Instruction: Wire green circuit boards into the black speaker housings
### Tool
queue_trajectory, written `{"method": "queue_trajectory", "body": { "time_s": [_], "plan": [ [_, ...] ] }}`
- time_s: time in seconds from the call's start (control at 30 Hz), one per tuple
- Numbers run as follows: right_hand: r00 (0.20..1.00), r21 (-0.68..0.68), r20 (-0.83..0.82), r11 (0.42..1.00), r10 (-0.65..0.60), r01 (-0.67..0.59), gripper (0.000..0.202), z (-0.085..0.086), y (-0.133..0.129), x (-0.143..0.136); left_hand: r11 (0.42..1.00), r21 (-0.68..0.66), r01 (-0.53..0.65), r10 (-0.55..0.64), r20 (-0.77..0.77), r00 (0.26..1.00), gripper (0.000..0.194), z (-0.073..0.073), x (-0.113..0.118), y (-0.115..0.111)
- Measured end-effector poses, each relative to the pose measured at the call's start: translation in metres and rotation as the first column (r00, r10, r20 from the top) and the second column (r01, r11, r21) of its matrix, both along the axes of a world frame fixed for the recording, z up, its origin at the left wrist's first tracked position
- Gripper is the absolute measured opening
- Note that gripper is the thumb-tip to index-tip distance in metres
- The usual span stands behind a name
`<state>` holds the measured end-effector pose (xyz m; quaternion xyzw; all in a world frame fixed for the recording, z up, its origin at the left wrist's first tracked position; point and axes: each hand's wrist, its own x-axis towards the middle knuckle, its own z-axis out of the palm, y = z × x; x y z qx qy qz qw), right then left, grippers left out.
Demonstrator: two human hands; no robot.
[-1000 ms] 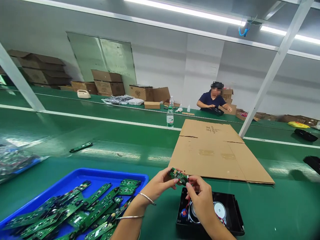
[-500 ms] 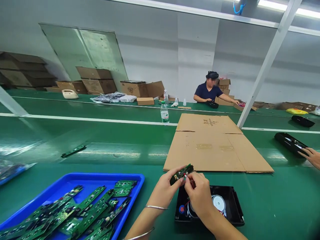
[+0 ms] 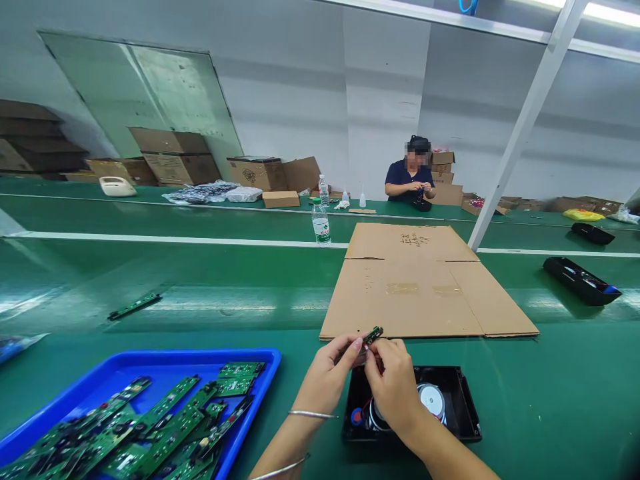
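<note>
My left hand grips a narrow green circuit board between thumb and fingers, mostly covered by the fingers and seen nearly edge-on. My right hand is closed in a pinch at the board's near side, on a small wire plug that its fingertips largely hide. Beneath the right hand lies an open black speaker housing. Inside it, a round silver speaker shows, with a second one partly hidden behind the wrist. A blue-and-red round part sits at the housing's left end.
At left stands a blue tray holding several circuit boards. A flattened cardboard sheet lies ahead. One loose board and a black housing lie farther off. Beyond the water bottle, a co-worker handles a black part.
The board has turned in my left hand, from showing its face to nearly edge-on. My view has shifted slightly right. The hand at the right-hand housing has left view; the co-worker's hands have come together.
</note>
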<state>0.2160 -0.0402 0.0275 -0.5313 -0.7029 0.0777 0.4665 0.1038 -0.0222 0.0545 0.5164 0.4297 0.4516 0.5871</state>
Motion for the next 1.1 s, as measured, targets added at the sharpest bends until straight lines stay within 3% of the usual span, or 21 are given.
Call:
{"method": "queue_trajectory", "body": {
  "time_s": [0.17, 0.3, 0.5, 0.63, 0.73, 0.87, 0.97, 1.1],
  "plan": [
    [0.999, -0.004, 0.034, 1.000, -0.006, 0.006, 0.023, 0.000, 0.001, 0.000, 0.999, 0.032, 0.028, -0.027, -0.034, 0.999, 0.041, -0.001, -0.001, -0.001],
    [0.975, -0.189, 0.181, 0.977, 0.130, -0.096, 0.021, 0.011, 0.000, 0.010, 0.996, -0.001, 0.089, -0.088, -0.172, 0.981, 0.043, 0.004, -0.010, -0.001],
    [0.906, -0.499, 0.311, 0.861, 0.287, -0.102, 0.022, 0.029, -0.022, 0.070, 0.945, -0.285, 0.162, -0.235, -0.243, 0.941, 0.067, 0.016, -0.042, -0.008],
    [0.806, -0.566, 0.405, 0.811, 0.431, -0.150, 0.035, 0.024, -0.042, 0.110, 0.922, -0.304, 0.238, -0.320, -0.256, 0.912, 0.043, 0.021, -0.055, -0.030],
    [0.739, -0.570, 0.453, 0.799, 0.499, -0.190, 0.050, 0.021, -0.051, 0.122, 0.878, -0.329, 0.348, -0.425, -0.201, 0.882, 0.032, 0.019, -0.044, -0.050],
    [0.745, -0.559, 0.403, 0.788, 0.531, -0.258, 0.033, 0.022, -0.049, 0.118, 0.789, -0.412, 0.456, -0.520, -0.053, 0.853, 0.042, 0.005, -0.007, -0.058],
    [0.831, -0.546, 0.270, 0.788, 0.487, -0.284, 0.023, 0.022, -0.040, 0.111, 0.867, -0.325, 0.378, -0.418, -0.063, 0.906, 0.039, -0.004, 0.017, -0.053],
    [0.946, -0.540, 0.078, 0.810, 0.316, -0.226, 0.018, 0.017, -0.030, 0.102, 0.947, -0.199, 0.254, -0.301, -0.267, 0.915, 0.033, -0.009, 0.028, -0.045]
  ]
}}
